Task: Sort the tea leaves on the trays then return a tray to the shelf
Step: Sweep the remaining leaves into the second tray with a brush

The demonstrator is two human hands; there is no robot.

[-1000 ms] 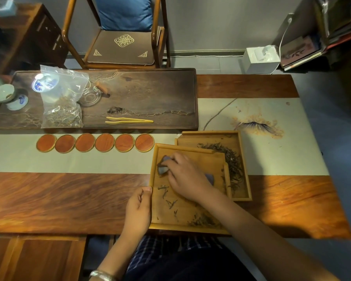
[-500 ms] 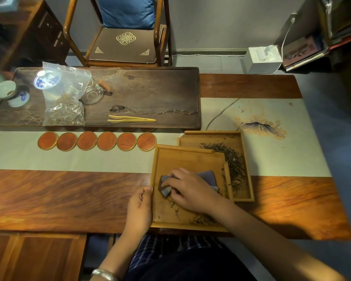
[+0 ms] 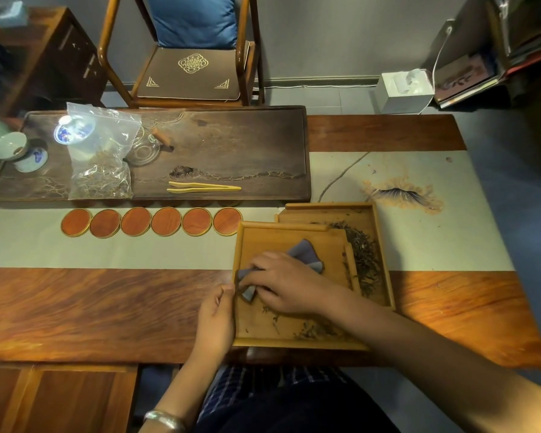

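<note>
While pressing the blue-grey cloth (image 3: 306, 254) onto the floor of the near bamboo tray (image 3: 289, 340), right hand (image 3: 289, 281) sits lower in that tray than a second ago, when fingers and cloth were up near the far-left corner. Fingers curled over the cloth's left end, pinching a fold at the tray's left wall; the other end of the cloth fans out behind the knuckles toward the right wall. Left hand (image 3: 216, 318) unmoved from the earlier pictures: outside the left rim, thumb and fingers closed on that rim, holding the tray against the wooden table (image 3: 107, 307). Loose tea leaves (image 3: 313, 331) now gathered mostly along the near edge, with a few strands just below the right hand; the scattered strands seen mid-tray before lie closer to the near wall. Far bamboo tray (image 3: 384, 276) partly tucked under the near one's right side, unchanged, with a dark band of sorted leaves (image 3: 361, 254) down its middle. Beyond, unshifted: six round coasters (image 3: 150, 221) in a row on the pale runner (image 3: 107, 248), yellow tweezers (image 3: 203, 187) and a plastic bag of tea (image 3: 102, 170) on the dark tea board (image 3: 247, 145).
</note>
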